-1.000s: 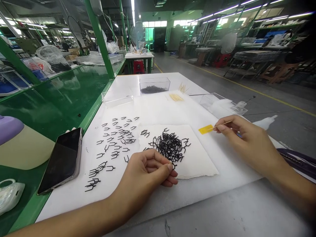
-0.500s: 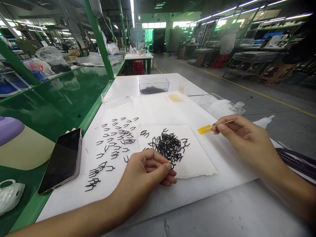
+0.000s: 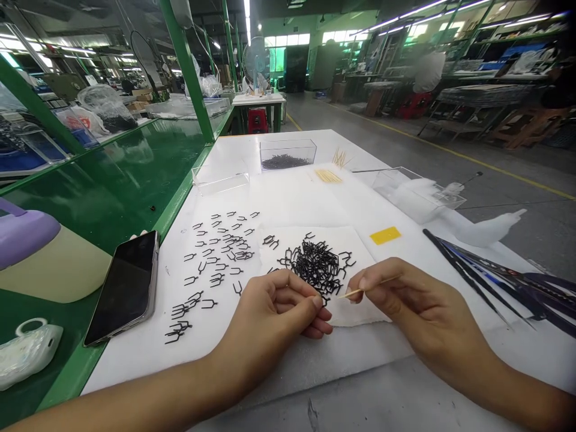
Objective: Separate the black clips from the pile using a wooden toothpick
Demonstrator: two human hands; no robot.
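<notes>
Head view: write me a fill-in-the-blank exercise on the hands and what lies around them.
1. The left hand pinches a small piece coloured ____.
2. Beyond the right hand, which holds a thin stick, lies a flat rectangle coloured ____.
3. The phone lies nearer the ____ hand.

Missing words: black; yellow; left.

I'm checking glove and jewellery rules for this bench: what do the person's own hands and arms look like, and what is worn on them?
The left hand and right hand are ungloved, with slim fingers. No rings, bracelets or watch show. The left forearm and right forearm are bare to the picture's edge, with no sleeve in view.
</notes>
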